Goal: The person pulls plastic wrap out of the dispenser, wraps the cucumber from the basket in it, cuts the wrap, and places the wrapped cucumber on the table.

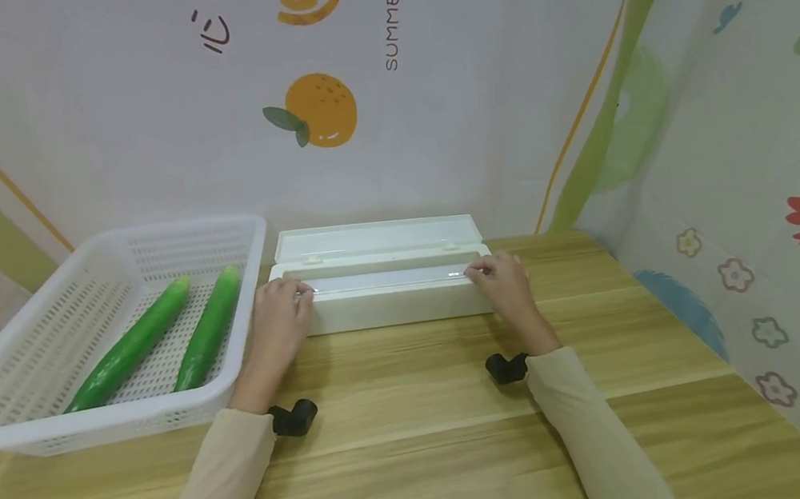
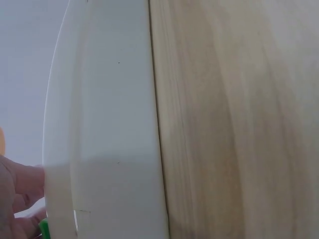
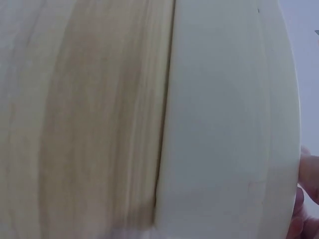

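Note:
A long white cling film dispenser (image 1: 398, 309) sits on the table with its hinged lid (image 1: 377, 238) raised at the back. Shiny clear cling film (image 1: 388, 278) stretches along its opening. My left hand (image 1: 279, 308) is at the box's left end, thumb and fingertips pinching the film's edge. At the right end, my right hand (image 1: 507, 281) pinches the film between thumb and forefinger. Both wrist views show the box's front wall (image 2: 117, 119), with the left fingers (image 2: 27, 179) and right fingers (image 3: 310, 177) just past its upper edge. The film is not visible there.
A white plastic basket (image 1: 249, 296) stands left of the box, close to my left forearm. Two green cucumbers (image 1: 130, 344) lie inside it. The wooden table (image 1: 406, 458) meets a printed curtain (image 1: 433, 142) at the back and right.

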`<state>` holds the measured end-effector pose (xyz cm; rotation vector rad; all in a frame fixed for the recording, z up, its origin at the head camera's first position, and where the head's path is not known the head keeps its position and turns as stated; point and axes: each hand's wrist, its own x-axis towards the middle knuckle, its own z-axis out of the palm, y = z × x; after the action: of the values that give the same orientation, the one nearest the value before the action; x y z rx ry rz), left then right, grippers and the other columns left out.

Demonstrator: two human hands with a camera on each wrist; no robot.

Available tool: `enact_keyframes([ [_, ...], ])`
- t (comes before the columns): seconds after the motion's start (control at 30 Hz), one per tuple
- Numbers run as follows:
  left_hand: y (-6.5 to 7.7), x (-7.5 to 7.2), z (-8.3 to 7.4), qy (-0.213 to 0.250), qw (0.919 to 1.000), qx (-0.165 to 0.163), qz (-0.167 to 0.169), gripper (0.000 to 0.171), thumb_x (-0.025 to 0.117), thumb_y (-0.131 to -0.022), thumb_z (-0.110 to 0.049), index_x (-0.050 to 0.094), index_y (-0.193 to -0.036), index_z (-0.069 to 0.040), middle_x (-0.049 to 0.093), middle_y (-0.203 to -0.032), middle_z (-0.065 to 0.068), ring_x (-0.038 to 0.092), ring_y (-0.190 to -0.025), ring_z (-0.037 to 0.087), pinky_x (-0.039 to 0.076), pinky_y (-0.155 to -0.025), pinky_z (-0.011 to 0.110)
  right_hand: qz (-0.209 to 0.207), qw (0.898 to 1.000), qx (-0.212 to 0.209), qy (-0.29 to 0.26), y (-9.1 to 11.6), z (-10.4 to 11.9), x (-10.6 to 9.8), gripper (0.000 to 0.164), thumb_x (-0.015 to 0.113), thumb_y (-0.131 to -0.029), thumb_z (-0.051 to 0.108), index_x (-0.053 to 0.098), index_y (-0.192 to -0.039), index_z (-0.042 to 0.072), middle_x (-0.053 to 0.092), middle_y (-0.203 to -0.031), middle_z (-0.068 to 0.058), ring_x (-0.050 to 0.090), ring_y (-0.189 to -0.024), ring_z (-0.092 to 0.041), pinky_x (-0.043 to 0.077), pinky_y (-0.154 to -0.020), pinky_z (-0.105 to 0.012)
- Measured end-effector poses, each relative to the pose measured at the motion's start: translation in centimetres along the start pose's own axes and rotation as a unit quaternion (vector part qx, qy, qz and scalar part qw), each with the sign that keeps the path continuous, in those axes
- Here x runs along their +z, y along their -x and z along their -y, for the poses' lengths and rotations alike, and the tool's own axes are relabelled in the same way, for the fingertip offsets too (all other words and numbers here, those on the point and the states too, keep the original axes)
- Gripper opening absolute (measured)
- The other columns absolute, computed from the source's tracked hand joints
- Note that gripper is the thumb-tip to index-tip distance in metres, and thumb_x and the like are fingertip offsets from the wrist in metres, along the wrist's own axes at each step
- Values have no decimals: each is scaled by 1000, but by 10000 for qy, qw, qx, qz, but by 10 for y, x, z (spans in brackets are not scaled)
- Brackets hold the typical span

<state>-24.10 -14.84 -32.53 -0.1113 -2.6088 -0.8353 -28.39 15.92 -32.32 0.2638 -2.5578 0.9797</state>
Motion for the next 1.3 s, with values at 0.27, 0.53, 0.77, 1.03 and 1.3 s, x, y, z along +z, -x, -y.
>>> enact_keyframes([
  [0.27,1,1,-2,-151,9997,73,-173,22,48,-95,-10,61,-103,6,57,-112,25,43,-116,42,32,-103,50,130,9996,74,223,0,3,3,27,57,-92,23,66,-98,-1,55,-98,-17,46,-98,-32,30,-88,-50],
  [0.53,0,1,-4,-236,9994,117,-215,22,50,-95,-11,63,-103,6,61,-108,25,47,-110,40,34,-101,49,352,9989,185,258,-3,2,1,27,51,-95,22,63,-101,-2,57,-108,-17,46,-106,-32,30,-90,-49],
  [0.77,-3,1,-4,-156,9996,8,-215,26,48,-93,-11,65,-101,7,64,-106,25,48,-107,41,35,-98,49,785,9969,-20,-93,-3,-4,-11,29,51,-92,20,65,-107,0,57,-113,-19,45,-111,-36,25,-97,-59],
  [1.03,-6,-1,-6,-69,9996,-249,-59,30,42,-90,-11,66,-97,7,64,-106,25,45,-104,40,36,-94,49,695,9973,226,-99,-5,-2,-8,30,54,-91,23,69,-100,-1,57,-113,-19,46,-108,-35,27,-97,-57],
  [1.3,-10,-1,-5,34,9992,-122,-380,25,50,-92,-12,66,-97,7,66,-102,25,52,-110,40,43,-94,49,385,9989,259,116,-5,1,-4,28,55,-93,23,68,-99,-2,58,-109,-17,49,-105,-33,20,-103,-63],
])
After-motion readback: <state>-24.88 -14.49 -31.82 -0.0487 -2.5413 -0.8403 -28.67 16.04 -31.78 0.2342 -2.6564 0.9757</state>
